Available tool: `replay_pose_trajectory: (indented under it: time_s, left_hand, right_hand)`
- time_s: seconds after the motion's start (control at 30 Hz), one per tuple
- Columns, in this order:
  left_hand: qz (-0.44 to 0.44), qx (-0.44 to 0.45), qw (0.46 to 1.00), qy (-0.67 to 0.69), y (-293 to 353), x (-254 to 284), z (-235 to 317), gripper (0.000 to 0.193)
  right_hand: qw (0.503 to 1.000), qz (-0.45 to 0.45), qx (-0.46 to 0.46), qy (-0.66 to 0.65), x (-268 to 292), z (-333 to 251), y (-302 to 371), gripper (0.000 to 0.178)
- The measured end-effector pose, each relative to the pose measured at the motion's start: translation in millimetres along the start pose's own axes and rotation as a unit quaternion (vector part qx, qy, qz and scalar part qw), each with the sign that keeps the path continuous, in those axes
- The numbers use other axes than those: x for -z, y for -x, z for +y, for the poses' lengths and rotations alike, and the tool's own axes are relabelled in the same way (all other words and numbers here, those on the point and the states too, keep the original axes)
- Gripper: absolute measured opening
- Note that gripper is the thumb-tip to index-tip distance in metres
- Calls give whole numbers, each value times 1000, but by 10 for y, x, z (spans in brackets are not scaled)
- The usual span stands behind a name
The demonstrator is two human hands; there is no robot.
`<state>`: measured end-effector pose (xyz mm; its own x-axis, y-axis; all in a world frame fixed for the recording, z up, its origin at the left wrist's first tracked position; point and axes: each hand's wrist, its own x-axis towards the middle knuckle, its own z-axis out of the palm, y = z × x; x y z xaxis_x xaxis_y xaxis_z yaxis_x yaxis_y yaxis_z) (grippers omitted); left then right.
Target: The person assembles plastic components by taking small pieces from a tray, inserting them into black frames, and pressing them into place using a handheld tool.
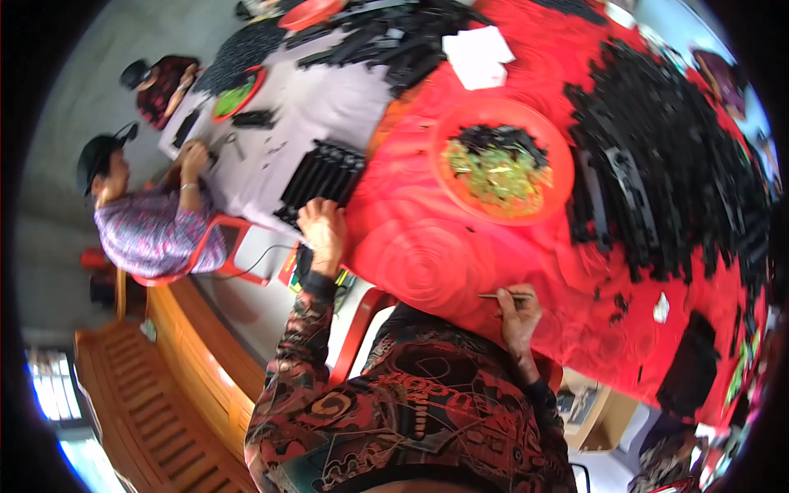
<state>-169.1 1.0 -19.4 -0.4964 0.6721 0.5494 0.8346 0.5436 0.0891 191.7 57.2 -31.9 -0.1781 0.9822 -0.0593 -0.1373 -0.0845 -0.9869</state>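
Note:
My left hand (323, 232) reaches to the near end of a row of black strips (322, 175) laid side by side at the table's left part. Its fingers are bent and closed down at the strips' ends; what they hold, if anything, is hidden. My right hand (519, 319) is low over the red cloth near the table edge, closed in a pinch on a thin stick-like tool (489, 296) that points left. Beyond it stands a red-orange bowl (561, 168) with small green, yellowish and black pieces inside.
Black strips (657, 156) are heaped at the right, more (386, 37) at the far side. White sheets (478, 57) lie beyond the bowl. One co-worker (152, 205) sits at the left, another (164, 86) farther back. A wooden bench (156, 403) stands behind at lower left.

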Motion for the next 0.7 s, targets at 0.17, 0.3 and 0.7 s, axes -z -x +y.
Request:
replay_pose_trajectory:
  time_s: [0.17,0.3,0.7]
  left_hand:
    - [63,-2,998,6,24,277,162,35]
    - [46,-116,983,133,262,484,587,40]
    - [-162,-168,960,156,757,321,716,57]
  right_hand:
    - [1000,-16,8,-14,-31,54,-12,11]
    - [999,-43,-10,1,52,-85,-7,11]
    - [980,-56,64,177,754,-941,-1093,22]
